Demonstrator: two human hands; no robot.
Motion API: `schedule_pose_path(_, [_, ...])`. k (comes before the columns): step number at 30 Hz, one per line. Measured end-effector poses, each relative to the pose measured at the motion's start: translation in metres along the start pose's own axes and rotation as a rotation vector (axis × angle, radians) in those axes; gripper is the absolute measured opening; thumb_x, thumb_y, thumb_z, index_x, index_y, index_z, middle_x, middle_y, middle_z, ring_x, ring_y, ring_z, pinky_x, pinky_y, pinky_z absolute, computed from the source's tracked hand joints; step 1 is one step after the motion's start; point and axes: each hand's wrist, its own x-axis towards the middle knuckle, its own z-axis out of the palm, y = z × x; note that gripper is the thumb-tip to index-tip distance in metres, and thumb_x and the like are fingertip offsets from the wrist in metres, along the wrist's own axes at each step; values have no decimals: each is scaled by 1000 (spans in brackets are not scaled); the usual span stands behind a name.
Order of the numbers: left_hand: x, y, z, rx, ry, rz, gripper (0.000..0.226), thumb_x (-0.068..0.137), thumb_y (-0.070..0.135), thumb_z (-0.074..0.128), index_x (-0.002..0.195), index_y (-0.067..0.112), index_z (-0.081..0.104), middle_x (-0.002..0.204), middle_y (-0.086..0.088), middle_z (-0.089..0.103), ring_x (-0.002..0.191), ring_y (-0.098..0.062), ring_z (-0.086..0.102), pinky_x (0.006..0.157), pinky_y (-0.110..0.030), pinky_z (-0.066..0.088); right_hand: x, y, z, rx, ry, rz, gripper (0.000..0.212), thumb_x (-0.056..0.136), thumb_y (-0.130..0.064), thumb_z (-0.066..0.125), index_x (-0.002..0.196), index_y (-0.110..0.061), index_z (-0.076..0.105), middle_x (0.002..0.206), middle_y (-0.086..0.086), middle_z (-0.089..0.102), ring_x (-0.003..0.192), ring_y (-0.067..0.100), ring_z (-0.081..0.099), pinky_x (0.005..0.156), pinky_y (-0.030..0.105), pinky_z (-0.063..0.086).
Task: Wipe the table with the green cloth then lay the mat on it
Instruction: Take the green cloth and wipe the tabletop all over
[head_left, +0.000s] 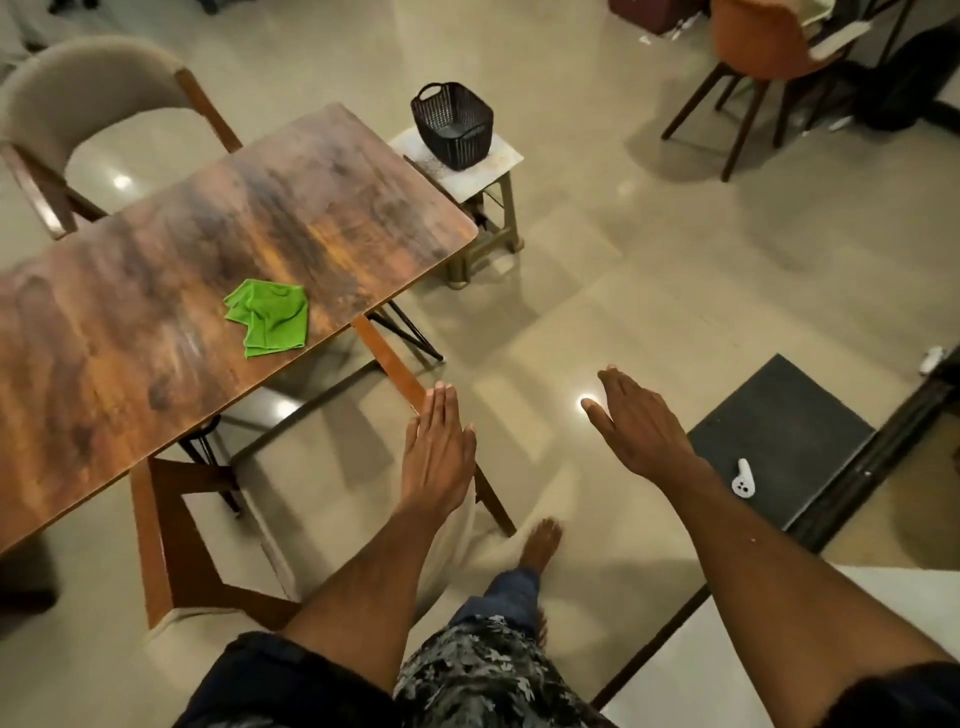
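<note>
A crumpled green cloth lies on the brown wooden table, near its right-hand edge. My left hand is flat and empty, held in the air over the floor to the right of the table, apart from the cloth. My right hand is also flat and empty, further right above the floor. A dark grey mat lies on the floor at the right, beyond my right hand, with a small white controller on it.
A black basket stands on a small stool past the table's far corner. A beige chair sits at the table's far left, a wooden chair under its near side. An orange chair stands at the back right.
</note>
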Motion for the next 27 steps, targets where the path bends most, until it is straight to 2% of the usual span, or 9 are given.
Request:
schedule_pose_path(5, [69,48,-1,-34,3,-22,67,117,40,21,173,12,-2,181,-4,-3,168,-17,-7,136,-41,2,72,22,-42,-17,17,-55,65,116,-48,31,163,-5,33,174,17,31,162,28,30,126,45,32])
schedule_pose_path(14, [167,109,-32,-47,48,-69,65,118,37,22,173,10,0,181,-6,-5,168,-18,-6,137,-41,7,165,69,-116,-66,5,-69,66,116,-48,32,166,-5,29,176,16,27,163,29,28,128,44,28])
schedule_pose_path(18, [198,108,-33,-64,59,-144,66,117,38,21,173,11,-2,181,-6,-5,168,-18,-7,136,-41,5,210,71,-124,-92,-59,-140,65,116,-48,33,165,-5,31,174,17,30,162,30,30,127,44,30])
schedule_pose_path(22, [221,91,-38,-45,91,-288,66,117,37,23,173,11,1,182,-5,-2,168,-18,-5,135,-41,6,271,60,-127,-104,-95,-287,64,115,-47,34,164,-4,33,171,16,36,161,30,32,126,45,31])
schedule_pose_path(27, [244,76,-64,-24,161,-463,65,117,37,25,172,9,5,181,-8,5,168,-22,4,135,-42,11,352,36,-135,-104,-135,-443,60,115,-43,39,157,-1,40,162,22,46,148,39,47,116,49,41])
